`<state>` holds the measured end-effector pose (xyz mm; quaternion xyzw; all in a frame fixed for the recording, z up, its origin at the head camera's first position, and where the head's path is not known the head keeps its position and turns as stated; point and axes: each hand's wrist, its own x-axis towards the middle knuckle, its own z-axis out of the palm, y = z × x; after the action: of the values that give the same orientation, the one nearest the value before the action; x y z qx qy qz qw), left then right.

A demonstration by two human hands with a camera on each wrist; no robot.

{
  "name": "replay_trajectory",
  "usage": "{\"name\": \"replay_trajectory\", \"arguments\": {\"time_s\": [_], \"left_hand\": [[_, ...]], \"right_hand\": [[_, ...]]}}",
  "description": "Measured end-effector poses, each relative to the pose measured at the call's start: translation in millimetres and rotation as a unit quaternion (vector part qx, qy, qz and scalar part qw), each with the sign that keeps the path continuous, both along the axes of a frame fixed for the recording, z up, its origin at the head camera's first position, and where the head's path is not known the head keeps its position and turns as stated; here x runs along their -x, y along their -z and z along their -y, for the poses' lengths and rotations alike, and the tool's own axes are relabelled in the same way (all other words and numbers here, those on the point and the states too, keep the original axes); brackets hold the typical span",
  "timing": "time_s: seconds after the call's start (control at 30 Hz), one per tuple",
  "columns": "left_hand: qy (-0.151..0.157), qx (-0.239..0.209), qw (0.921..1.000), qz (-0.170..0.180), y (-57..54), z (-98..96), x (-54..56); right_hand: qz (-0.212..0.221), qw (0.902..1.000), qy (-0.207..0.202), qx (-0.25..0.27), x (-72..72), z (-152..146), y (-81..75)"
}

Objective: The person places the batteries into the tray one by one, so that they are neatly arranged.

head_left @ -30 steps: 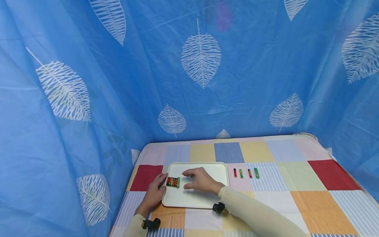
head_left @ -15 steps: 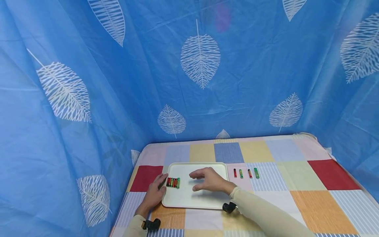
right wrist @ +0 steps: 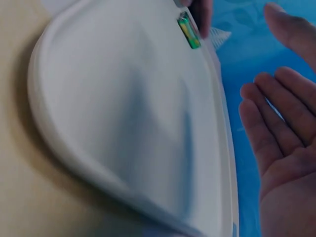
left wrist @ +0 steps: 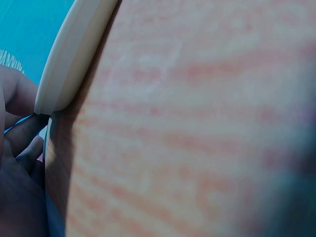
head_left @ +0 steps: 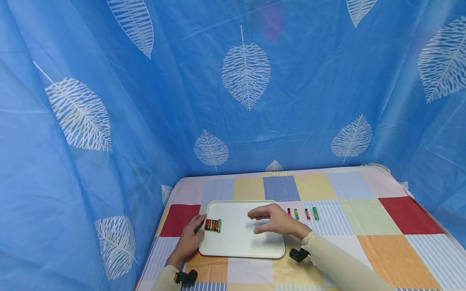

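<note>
A cream tray [head_left: 240,242] lies on the table with several red and green batteries [head_left: 212,225] lined up side by side at its left end. My left hand [head_left: 187,240] grips the tray's left edge. In the left wrist view, the thumb is at the rim [left wrist: 61,64] and the other fingers are lower down, partly hidden. Over the tray's right part my right hand [head_left: 274,220] hovers, thumb and fingers apart, holding nothing. The right wrist view shows its palm and one green battery [right wrist: 188,30] at the tray's far end.
To the right of the tray, several more batteries, among them a green one [head_left: 315,213], stand in a spaced row on the patchwork tablecloth [head_left: 338,250]. A blue curtain [head_left: 291,81] with white leaf prints hangs behind and at the sides.
My right hand has moved to the right, away from the lined-up batteries toward the tray's right edge, with its fingers apart. The left hand and the batteries have stayed put.
</note>
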<state>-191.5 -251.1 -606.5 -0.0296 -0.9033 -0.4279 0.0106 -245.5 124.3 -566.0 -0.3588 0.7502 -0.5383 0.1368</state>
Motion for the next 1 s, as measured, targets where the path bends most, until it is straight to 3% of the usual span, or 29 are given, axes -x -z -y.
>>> {"name": "replay_trajectory", "arguments": {"time_s": [0.5, 1.0], "left_hand": [[0.006, -0.002, 1.0000, -0.004, 1.5, 1.5, -0.4], [0.004, 0.001, 1.0000, -0.003, -0.7, -0.7, -2.3]], "right_hand": [[0.032, 0.9984, 0.018, 0.042, -3.9, -72.5, -6.4], [0.023, 0.9929, 0.115, 0.023, -9.1, -143.7, -14.5]]}}
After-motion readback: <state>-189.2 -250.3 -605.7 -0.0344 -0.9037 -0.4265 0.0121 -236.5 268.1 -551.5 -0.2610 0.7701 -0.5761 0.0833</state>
